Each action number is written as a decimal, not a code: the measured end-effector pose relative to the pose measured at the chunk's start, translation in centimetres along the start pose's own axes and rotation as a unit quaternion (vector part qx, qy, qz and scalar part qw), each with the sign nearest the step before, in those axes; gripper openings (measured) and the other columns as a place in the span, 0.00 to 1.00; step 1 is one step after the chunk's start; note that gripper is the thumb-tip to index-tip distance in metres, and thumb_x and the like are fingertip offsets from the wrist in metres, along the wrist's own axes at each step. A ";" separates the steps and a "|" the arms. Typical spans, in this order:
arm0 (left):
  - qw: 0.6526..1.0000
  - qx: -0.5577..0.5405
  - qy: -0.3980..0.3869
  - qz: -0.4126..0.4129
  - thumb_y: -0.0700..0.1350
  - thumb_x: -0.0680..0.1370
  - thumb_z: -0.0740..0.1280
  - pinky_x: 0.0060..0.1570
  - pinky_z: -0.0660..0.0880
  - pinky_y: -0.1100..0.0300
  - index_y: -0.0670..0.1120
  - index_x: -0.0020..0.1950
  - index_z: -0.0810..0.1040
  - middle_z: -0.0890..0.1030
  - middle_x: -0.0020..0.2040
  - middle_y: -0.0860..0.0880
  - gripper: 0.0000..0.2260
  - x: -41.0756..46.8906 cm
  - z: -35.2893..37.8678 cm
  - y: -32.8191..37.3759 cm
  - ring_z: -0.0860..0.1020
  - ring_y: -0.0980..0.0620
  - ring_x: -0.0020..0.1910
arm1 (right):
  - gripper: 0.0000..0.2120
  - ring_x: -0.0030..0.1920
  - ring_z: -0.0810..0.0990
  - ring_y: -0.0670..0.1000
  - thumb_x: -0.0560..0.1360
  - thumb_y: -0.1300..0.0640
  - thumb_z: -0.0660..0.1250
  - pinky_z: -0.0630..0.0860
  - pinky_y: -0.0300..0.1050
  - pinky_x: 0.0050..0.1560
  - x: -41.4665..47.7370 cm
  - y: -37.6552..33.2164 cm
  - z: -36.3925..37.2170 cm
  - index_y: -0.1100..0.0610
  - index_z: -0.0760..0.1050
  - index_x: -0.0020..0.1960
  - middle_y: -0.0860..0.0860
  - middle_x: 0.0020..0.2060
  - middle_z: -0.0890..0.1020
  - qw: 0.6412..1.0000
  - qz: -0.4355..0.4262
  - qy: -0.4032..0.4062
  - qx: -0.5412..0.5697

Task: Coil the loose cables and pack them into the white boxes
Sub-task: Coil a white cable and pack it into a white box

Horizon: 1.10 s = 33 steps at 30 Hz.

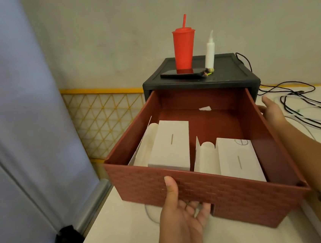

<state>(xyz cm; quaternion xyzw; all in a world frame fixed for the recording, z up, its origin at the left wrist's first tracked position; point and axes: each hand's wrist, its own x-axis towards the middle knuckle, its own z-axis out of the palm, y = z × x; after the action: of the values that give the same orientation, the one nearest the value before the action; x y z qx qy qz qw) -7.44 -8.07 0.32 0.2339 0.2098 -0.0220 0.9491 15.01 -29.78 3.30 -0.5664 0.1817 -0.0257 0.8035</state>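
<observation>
A reddish-brown drawer (202, 188) stands pulled far out of a black cabinet (228, 78). Two white boxes lie inside it with their flaps open: one at the left (170, 144), one at the right (237, 158). My left hand (181, 218) grips the drawer's front from below, thumb up on the front panel, fingers in the handle notch. My right hand (272, 111) rests on the outside of the drawer's right wall. Loose black cables (300, 104) and white cables (314, 123) sprawl on the table to the right.
On the cabinet stand a red tumbler with a straw (184, 49), a white squeeze bottle (210, 52) and a dark phone (183, 74). A white table (127, 229) carries the cabinet. A blue-grey panel (18, 136) rises at the left; a yellow lattice (103, 117) lines the wall.
</observation>
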 end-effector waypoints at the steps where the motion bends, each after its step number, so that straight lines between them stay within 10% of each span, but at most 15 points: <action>1: 1.000 0.006 -0.003 0.005 0.56 0.65 0.67 0.37 0.82 0.51 0.40 0.54 0.77 0.84 0.42 0.41 0.25 0.0 -0.1 -0.1 0.84 0.47 0.40 | 0.27 0.37 0.80 0.52 0.77 0.39 0.56 0.73 0.41 0.33 -0.2 0.0 -0.1 0.57 0.68 0.67 0.55 0.42 0.79 1.000 0.000 0.000 -0.004; 10: 0.992 0.126 0.017 0.029 0.58 0.64 0.66 0.44 0.76 0.56 0.42 0.58 0.75 0.79 0.42 0.45 0.28 0.4 -0.8 -1.3 0.79 0.49 0.44 | 0.25 0.63 0.72 0.56 0.74 0.41 0.62 0.71 0.56 0.62 -3.3 -1.4 -1.5 0.50 0.70 0.67 0.55 0.64 0.72 0.993 -0.053 0.009 -0.106; 15: 0.978 0.206 -0.001 0.043 0.55 0.68 0.67 0.47 0.76 0.56 0.44 0.51 0.75 0.78 0.43 0.46 0.18 -0.2 -1.1 -2.0 0.78 0.49 0.45 | 0.24 0.66 0.69 0.55 0.77 0.46 0.60 0.65 0.51 0.63 -6.9 -1.3 -3.9 0.55 0.67 0.69 0.54 0.67 0.72 0.971 -0.086 0.034 -0.222; 21: 0.970 0.242 -0.006 0.014 0.48 0.74 0.69 0.43 0.75 0.57 0.45 0.46 0.74 0.77 0.44 0.46 0.08 -1.0 -0.9 -3.1 0.76 0.50 0.43 | 0.24 0.64 0.70 0.54 0.75 0.54 0.66 0.65 0.46 0.60 -12.9 1.0 -7.9 0.55 0.68 0.69 0.55 0.68 0.71 0.901 -0.113 0.049 -0.415; 33: 0.957 0.291 -0.009 0.009 0.45 0.75 0.68 0.42 0.74 0.59 0.46 0.45 0.74 0.76 0.44 0.48 0.05 -2.1 -0.7 -3.6 0.75 0.52 0.43 | 0.46 0.65 0.67 0.60 0.67 0.36 0.66 0.68 0.53 0.62 -20.6 6.8 -13.2 0.44 0.43 0.75 0.56 0.66 0.66 0.740 0.020 0.083 -0.667</action>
<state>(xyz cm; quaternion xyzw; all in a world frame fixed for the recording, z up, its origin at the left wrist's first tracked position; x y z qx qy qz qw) -10.16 -11.10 -0.98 0.5019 0.1840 -0.0755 0.8417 -9.51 -34.16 -1.37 -0.9495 0.2295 0.0711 0.2019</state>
